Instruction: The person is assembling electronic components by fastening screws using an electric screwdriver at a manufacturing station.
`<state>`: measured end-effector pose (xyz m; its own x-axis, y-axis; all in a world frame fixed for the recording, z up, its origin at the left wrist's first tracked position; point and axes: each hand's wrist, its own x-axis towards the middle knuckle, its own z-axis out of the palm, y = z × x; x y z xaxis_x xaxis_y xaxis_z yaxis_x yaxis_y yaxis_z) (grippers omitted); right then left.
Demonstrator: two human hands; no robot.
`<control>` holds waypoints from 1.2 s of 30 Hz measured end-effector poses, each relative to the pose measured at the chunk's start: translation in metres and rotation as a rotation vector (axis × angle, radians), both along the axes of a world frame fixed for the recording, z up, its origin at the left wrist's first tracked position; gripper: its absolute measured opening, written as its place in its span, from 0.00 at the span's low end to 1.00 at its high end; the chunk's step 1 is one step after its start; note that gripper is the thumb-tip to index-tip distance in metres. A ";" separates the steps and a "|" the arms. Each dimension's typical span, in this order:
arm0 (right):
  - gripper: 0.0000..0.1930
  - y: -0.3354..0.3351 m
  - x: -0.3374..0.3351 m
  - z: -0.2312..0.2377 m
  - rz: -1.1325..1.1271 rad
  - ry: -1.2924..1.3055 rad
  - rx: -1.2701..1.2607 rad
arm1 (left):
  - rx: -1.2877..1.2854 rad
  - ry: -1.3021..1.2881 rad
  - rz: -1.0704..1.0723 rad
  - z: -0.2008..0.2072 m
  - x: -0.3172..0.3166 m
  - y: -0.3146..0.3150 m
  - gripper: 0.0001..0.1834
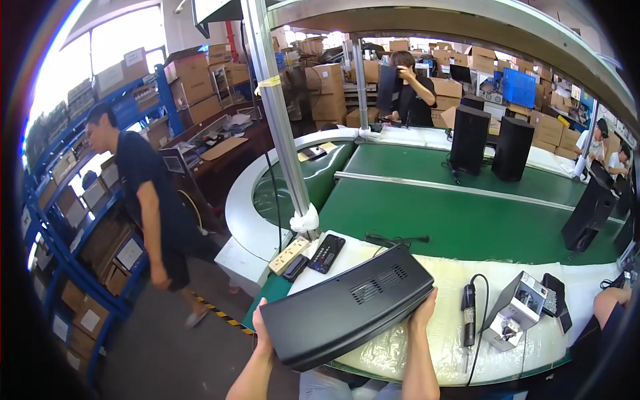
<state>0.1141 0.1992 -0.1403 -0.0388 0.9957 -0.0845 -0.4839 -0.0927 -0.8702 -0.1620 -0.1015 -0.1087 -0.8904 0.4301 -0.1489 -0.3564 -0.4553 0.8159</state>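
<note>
Post: the metal post (277, 113) stands left of the green belt (400, 213), its foot wrapped in white; places below are told from it.
Case: the black case (347, 303), with two sets of slots, is nearer the wearer than the post and mostly to its right; whether it rests on the tabletop (448, 333) I cannot tell.
Left hand: the left hand (263, 330) holds the case's left end; its fingers are mostly hidden.
Right hand: the right hand (421, 312) holds the right end.
Handling: a grip at both ends should share the weight well; best kept firm, with corners away from the screwdriver (469, 313) and its cord; the sheet may prove slippery.
Tabletop: cream sheeting covers it; the power strip (290, 256) lies just beside the post's foot; the screwdriver and an open grey box (517, 310) lie well right of the post.
Room: beyond and right of the post, upright black speakers (470, 140) stand on the belt; left of it, a person (150, 187) is mid-stride by blue shelves (162, 100).
</note>
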 end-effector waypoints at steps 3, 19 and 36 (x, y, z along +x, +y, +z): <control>0.22 -0.038 0.062 0.014 0.161 -0.134 0.090 | 0.072 -0.200 -0.179 0.036 0.012 0.029 0.21; 0.25 0.004 0.152 0.050 -0.139 -1.732 0.322 | -0.745 0.777 -0.646 0.158 -0.053 0.086 0.22; 0.24 -0.046 0.284 0.199 -0.503 -0.381 0.859 | -0.705 1.585 -1.313 0.222 0.207 0.246 0.34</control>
